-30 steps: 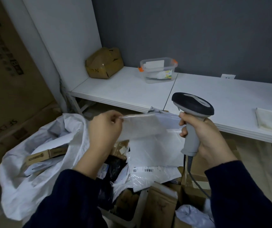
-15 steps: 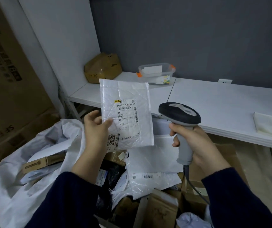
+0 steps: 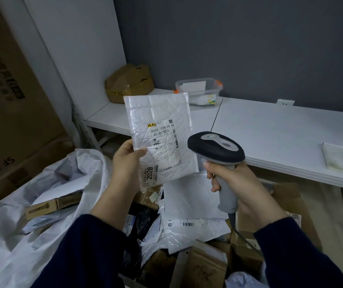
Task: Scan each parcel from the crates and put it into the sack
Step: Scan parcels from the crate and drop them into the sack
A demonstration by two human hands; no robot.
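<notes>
My left hand (image 3: 127,161) holds a white padded parcel (image 3: 160,125) upright by its lower left edge, thumb on the front; the printed label with barcode faces me. My right hand (image 3: 239,183) grips the grey handle of a barcode scanner (image 3: 216,148), whose dark head sits just right of the parcel's lower corner. The white sack (image 3: 21,235) lies open at lower left with a brown box and white envelopes inside. Below my hands the crates (image 3: 287,200) hold several parcels: white mailers (image 3: 191,204), brown boxes and a black bag.
A white table (image 3: 270,129) runs along the grey wall behind the crates. On it stand a crumpled brown box (image 3: 129,84), a clear plastic tub (image 3: 199,92) and a folded white cloth (image 3: 341,159). Large cardboard cartons (image 3: 10,100) stand at the left. The scanner cable trails down over the crates.
My left hand turned the parcel from flat and edge-on to upright with its label facing me. The scanner head came closer to the parcel's right side.
</notes>
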